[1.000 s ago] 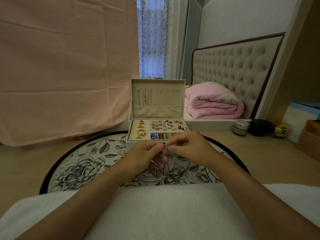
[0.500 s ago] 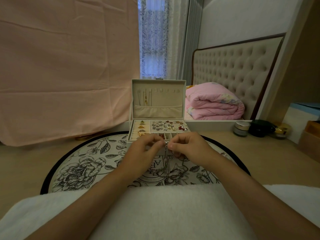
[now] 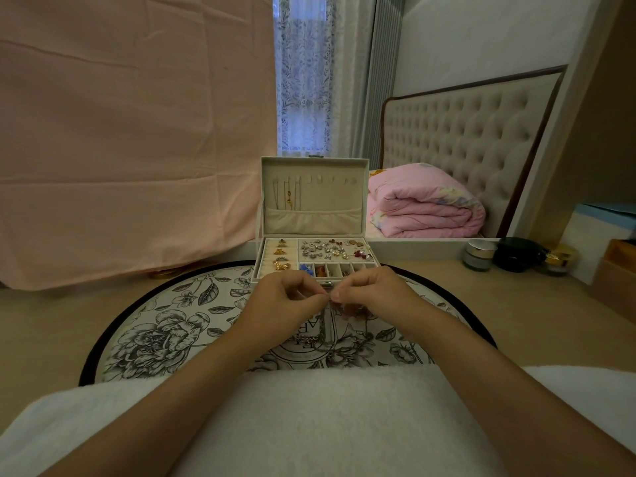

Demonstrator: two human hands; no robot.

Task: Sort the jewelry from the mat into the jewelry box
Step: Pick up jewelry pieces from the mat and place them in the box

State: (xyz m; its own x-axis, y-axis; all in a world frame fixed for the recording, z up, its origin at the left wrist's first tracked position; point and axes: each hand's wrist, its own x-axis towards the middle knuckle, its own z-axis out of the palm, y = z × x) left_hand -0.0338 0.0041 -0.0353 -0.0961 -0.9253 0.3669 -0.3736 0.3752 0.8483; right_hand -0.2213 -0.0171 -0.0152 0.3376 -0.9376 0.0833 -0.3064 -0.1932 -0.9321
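Observation:
A cream jewelry box [image 3: 315, 201] stands open at the far edge of the round flowered mat [image 3: 165, 325]. Its tray holds gold rings on the left, several earrings at the back right and small compartments in front. Chains hang inside its raised lid. My left hand [image 3: 282, 304] and my right hand [image 3: 375, 294] meet just in front of the box. Both pinch the top of a thin silver necklace [image 3: 330, 325]. It hangs down between them, its lower end lying on the mat.
A white towel [image 3: 309, 418] covers the near side under my forearms. Cosmetic jars [image 3: 480, 255] and a dark pot [image 3: 516, 254] stand at the right. A wooden box [image 3: 616, 280] sits at the far right edge. A mirror rises behind the table.
Both hands rose a little toward the box front with the necklace. The chain now hangs longer between the fingertips.

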